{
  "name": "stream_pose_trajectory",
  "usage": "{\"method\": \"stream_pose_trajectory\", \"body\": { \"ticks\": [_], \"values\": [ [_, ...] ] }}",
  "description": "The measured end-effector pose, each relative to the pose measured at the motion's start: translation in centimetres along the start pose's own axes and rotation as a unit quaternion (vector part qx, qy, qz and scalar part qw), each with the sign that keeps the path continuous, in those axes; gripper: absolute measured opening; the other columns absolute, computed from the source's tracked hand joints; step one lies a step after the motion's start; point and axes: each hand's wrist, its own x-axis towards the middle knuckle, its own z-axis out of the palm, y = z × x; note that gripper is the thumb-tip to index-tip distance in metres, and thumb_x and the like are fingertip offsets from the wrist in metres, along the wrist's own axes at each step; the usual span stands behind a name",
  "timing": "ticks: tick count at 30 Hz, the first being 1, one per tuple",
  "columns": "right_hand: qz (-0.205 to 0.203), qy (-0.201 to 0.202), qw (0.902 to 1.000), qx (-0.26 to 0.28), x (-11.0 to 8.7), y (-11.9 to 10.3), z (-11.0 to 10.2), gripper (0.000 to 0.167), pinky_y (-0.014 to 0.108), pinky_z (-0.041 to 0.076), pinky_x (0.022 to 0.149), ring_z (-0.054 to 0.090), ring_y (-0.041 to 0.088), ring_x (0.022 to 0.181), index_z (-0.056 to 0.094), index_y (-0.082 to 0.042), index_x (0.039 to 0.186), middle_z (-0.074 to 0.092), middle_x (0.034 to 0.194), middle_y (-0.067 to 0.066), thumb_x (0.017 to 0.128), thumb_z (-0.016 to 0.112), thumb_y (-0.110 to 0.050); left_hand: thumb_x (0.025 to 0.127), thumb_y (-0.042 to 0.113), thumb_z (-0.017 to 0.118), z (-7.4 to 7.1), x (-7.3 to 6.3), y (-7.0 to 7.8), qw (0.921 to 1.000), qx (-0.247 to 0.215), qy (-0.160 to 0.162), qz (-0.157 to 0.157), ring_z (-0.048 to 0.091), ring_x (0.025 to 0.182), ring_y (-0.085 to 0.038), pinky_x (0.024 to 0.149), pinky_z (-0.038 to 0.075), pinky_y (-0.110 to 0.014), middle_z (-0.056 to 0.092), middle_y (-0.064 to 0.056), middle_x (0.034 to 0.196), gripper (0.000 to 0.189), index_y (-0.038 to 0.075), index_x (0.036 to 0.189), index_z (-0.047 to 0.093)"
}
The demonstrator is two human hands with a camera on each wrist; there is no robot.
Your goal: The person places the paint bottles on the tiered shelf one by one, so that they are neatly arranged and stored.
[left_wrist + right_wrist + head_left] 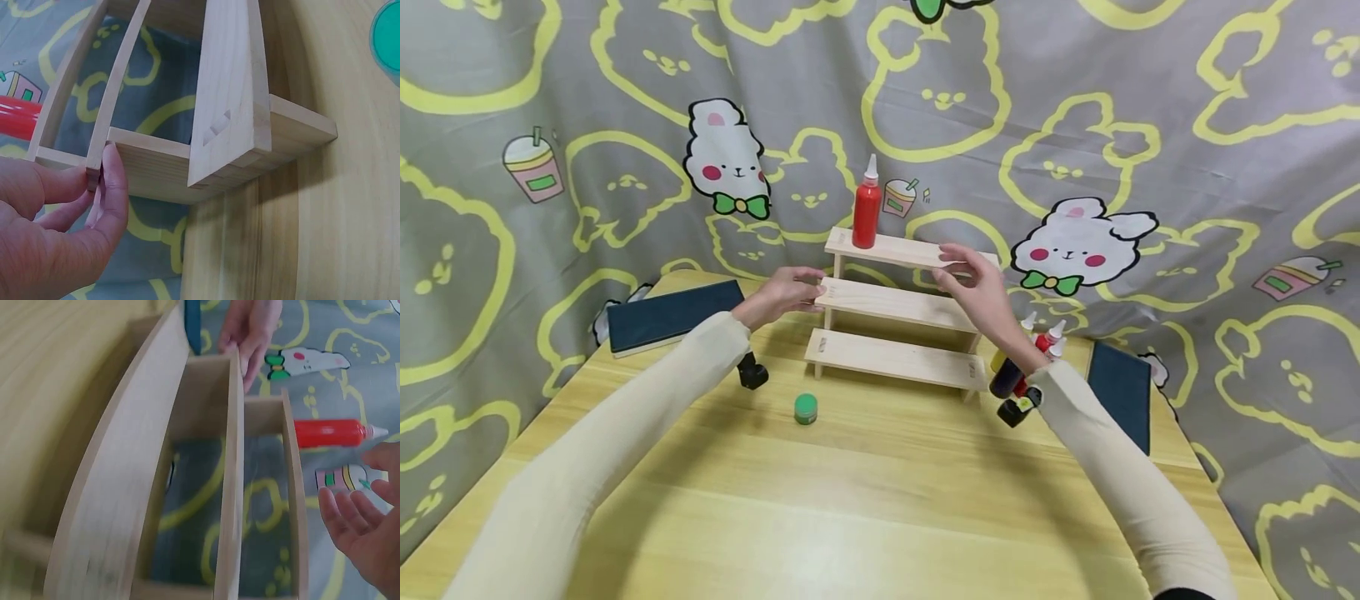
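Note:
A three-step wooden shelf stands at the back of the table. My left hand is at its left end; in the left wrist view the thumb and fingers pinch the end of the middle board. A red squeeze bottle with a white nozzle stands upright on the top board, toward the left. My right hand hovers by the right part of the top board. The right wrist view shows its fingers loosely bent, apart from the board, with nothing held.
A small green-lidded jar sits in front of the shelf. Several squeeze bottles stand to the right, partly behind my right forearm. Dark rectangular boards lie at the left and right. A patterned curtain hangs behind the table.

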Motion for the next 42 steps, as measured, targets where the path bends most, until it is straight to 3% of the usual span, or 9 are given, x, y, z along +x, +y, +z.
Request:
{"method": "stream_pose_trajectory", "body": {
  "ticks": [5,11,13,15,17,22,28,37,42],
  "values": [
    [-0.086,0.028,0.9911,-0.098,-2.1,0.7,-2.6,0.03,0.014,0.057,0.085,0.068,0.022,0.103,0.069,0.0,0.13,0.069,0.122,0.017,0.102,0.07,-0.011,0.108,0.004,0.055,-0.1,-0.3,-0.2,1.0,-0.002,0.006,-0.001,0.055,0.075,-0.014,0.093,0.063,-0.03,0.048,-0.004,0.092,0.051,-0.003,0.156,0.041],
    [-0.246,0.016,0.931,-0.269,-4.9,2.6,-5.8,0.025,0.017,0.056,0.075,0.069,0.025,0.09,0.072,-0.001,0.119,0.068,0.114,0.015,0.095,0.071,0.006,0.108,0.002,0.054,-0.1,0.0,-0.3,0.9998,0.01,0.006,0.016,0.062,0.079,-0.016,0.089,0.064,-0.027,0.051,-0.009,0.101,0.049,-0.005,0.154,0.043],
    [-0.256,0.015,0.9169,-0.306,-5.8,3.1,-6.7,0.03,0.022,0.056,0.069,0.069,0.027,0.09,0.072,-0.002,0.119,0.068,0.115,0.015,0.091,0.074,0.009,0.108,0.002,0.054,-0.1,0.2,-0.3,0.9997,0.014,0.006,0.02,0.062,0.08,-0.016,0.086,0.065,-0.026,0.052,-0.009,0.102,0.048,-0.006,0.154,0.044],
    [-0.246,0.018,0.9133,-0.324,-6.6,3.5,-7.4,0.031,0.031,0.057,0.064,0.068,0.028,0.089,0.072,-0.002,0.118,0.068,0.116,0.016,0.09,0.076,0.009,0.107,0.002,0.054,-0.1,0.3,-0.3,0.9997,0.014,0.006,0.02,0.063,0.082,-0.017,0.084,0.065,-0.024,0.052,-0.01,0.102,0.047,-0.005,0.153,0.044],
    [-0.222,0.02,0.9126,-0.343,-7.3,3.6,-8.0,0.03,0.038,0.056,0.061,0.066,0.03,0.089,0.071,-0.002,0.12,0.067,0.116,0.017,0.091,0.076,0.007,0.107,0.002,0.054,-0.1,0.4,-0.2,0.9997,0.016,0.007,0.016,0.063,0.082,-0.018,0.083,0.064,-0.023,0.052,-0.01,0.102,0.047,-0.005,0.153,0.045],
    [-0.124,0.013,0.9276,-0.352,-9.3,3.9,-8.7,0.03,0.044,0.055,0.063,0.063,0.033,0.087,0.067,-0.002,0.126,0.064,0.118,0.018,0.096,0.072,0.0,0.108,0.003,0.053,-0.1,0.2,-0.2,0.9997,0.021,0.008,0.009,0.061,0.083,-0.018,0.083,0.064,-0.022,0.051,-0.01,0.104,0.048,-0.004,0.154,0.043],
    [-0.025,-0.004,0.9425,-0.333,-11.4,5.0,-8.5,0.038,0.055,0.062,0.077,0.065,0.037,0.092,0.06,0.005,0.134,0.061,0.114,0.022,0.098,0.07,0.0,0.108,0.005,0.055,0.0,0.1,-0.6,0.9995,0.027,0.01,0.015,0.059,0.083,-0.017,0.083,0.064,-0.022,0.053,-0.011,0.108,0.048,-0.005,0.154,0.044],
    [-0.035,0.049,0.9419,-0.33,-12.0,6.0,-6.8,0.049,0.051,0.059,0.071,0.067,0.036,0.086,0.054,0.004,0.139,0.067,0.097,0.019,0.095,0.075,0.0,0.108,0.007,0.056,-0.3,0.0,-0.9,0.9998,0.011,0.015,0.01,0.055,0.079,-0.016,0.097,0.062,-0.035,0.053,-0.006,0.098,0.05,-0.003,0.155,0.043],
    [-0.019,0.078,0.9471,-0.311,-12.5,6.6,-6.0,0.039,0.041,0.059,0.063,0.07,0.033,0.082,0.057,0.005,0.13,0.071,0.096,0.02,0.097,0.075,-0.005,0.108,0.005,0.056,-0.1,0.0,-0.5,0.9998,-0.009,0.006,0.014,0.052,0.07,-0.015,0.084,0.064,-0.026,0.051,-0.002,0.084,0.05,-0.005,0.155,0.043]
  ]
}}
